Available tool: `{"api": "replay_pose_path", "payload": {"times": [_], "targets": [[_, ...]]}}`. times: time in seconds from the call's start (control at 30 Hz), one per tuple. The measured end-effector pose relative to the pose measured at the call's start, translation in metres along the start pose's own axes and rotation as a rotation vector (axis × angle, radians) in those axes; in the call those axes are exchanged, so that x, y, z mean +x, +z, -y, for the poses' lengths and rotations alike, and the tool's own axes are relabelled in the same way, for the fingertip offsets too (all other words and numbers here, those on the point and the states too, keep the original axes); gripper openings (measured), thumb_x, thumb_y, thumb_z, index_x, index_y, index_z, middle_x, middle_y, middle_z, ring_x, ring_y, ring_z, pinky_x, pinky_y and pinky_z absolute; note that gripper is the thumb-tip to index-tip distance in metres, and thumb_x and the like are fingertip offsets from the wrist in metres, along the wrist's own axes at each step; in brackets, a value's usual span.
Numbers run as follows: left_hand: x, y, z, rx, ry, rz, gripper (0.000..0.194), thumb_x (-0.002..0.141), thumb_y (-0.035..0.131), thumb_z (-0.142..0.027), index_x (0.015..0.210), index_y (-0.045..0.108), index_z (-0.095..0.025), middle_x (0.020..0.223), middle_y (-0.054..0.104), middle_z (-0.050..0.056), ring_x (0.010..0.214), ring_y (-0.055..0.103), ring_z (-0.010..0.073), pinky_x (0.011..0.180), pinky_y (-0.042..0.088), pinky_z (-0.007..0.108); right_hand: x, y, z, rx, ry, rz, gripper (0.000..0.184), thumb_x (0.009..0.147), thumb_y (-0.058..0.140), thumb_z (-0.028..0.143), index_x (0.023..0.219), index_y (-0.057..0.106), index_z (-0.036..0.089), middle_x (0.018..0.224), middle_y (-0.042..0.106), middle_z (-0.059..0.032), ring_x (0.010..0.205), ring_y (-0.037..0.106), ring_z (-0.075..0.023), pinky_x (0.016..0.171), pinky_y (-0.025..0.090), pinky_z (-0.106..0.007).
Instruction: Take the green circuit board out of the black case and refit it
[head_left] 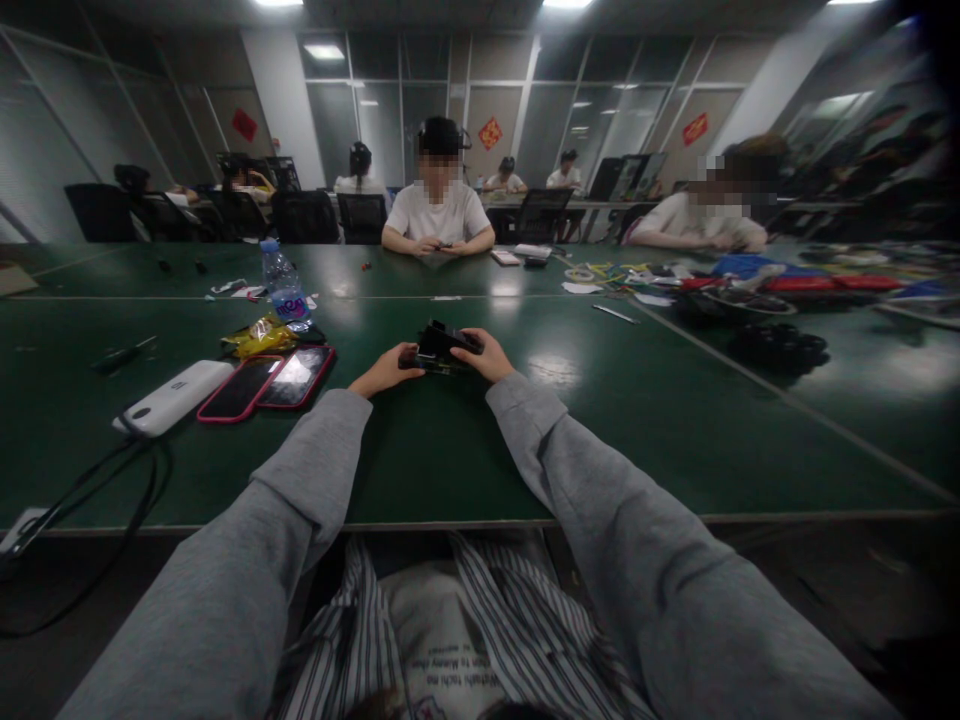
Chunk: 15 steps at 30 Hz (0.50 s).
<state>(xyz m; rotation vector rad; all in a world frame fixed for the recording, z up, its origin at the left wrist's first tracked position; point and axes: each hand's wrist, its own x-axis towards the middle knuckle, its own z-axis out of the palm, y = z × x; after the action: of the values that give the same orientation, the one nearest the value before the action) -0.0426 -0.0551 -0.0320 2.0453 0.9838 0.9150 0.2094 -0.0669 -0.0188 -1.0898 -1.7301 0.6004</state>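
Observation:
Over the middle of the green table (442,460), both my hands are on a small black box-like device (441,345) whose exact kind I cannot make out. My left hand (388,369) grips its left end, thumb toward me. On the other side, my right hand (486,357) has its fingers closed round the right end. The device's upper part looks tilted, and a thin lower edge shows beneath it. Left of my left hand lie two phones in red-pink frames, one (296,377) overlapping the other (240,389).
A white power bank (176,397) with a black cable lies at left. Behind the phones are a yellow wrapper (261,336) and a water bottle (283,282). Cables (611,273) and a black bundle (780,347) lie at right. A person (437,205) sits opposite.

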Motion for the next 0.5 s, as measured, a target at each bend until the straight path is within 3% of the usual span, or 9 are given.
{"api": "replay_pose_path", "payload": {"times": [0.13,0.27,0.37,0.5], "targets": [[0.0,-0.001,0.002,0.008,-0.001,0.013,0.062,0.073,0.075,-0.032,0.127,0.051,-0.014,0.124,0.06,0.017,0.113,0.059,0.0283,0.098,0.042,0.052,0.008,-0.011,-0.008,-0.08,0.074,-0.157,0.061,0.074,0.062,0.062,0.116,0.053,0.017,0.111,0.064,-0.0112,0.103,0.061,-0.0251,0.092,0.048,-0.041],[-0.001,-0.001,0.001,0.009,-0.005,0.015,0.06,0.072,0.075,-0.03,0.126,0.052,-0.016,0.124,0.06,0.015,0.113,0.059,0.0281,0.099,0.042,0.052,0.008,-0.023,-0.023,-0.227,0.134,-0.263,0.062,0.073,0.066,0.055,0.117,0.051,0.014,0.116,0.059,-0.0162,0.11,0.055,-0.0306,0.099,0.041,-0.048],[-0.001,-0.001,0.0,0.013,-0.009,0.011,0.058,0.072,0.075,-0.03,0.125,0.053,-0.016,0.123,0.061,0.015,0.112,0.059,0.0276,0.099,0.042,0.052,0.004,-0.028,-0.031,-0.345,0.167,-0.278,0.056,0.068,0.074,0.045,0.111,0.055,0.014,0.113,0.059,-0.0176,0.112,0.051,-0.0347,0.102,0.036,-0.052],[0.0,0.0,0.0,0.017,-0.009,0.009,0.059,0.072,0.075,-0.031,0.124,0.053,-0.014,0.121,0.062,0.015,0.111,0.06,0.0269,0.098,0.043,0.051,0.0,-0.027,-0.036,-0.453,0.204,-0.268,0.051,0.068,0.075,0.039,0.109,0.055,0.017,0.113,0.058,-0.0169,0.112,0.049,-0.0357,0.096,0.039,-0.053]]}}
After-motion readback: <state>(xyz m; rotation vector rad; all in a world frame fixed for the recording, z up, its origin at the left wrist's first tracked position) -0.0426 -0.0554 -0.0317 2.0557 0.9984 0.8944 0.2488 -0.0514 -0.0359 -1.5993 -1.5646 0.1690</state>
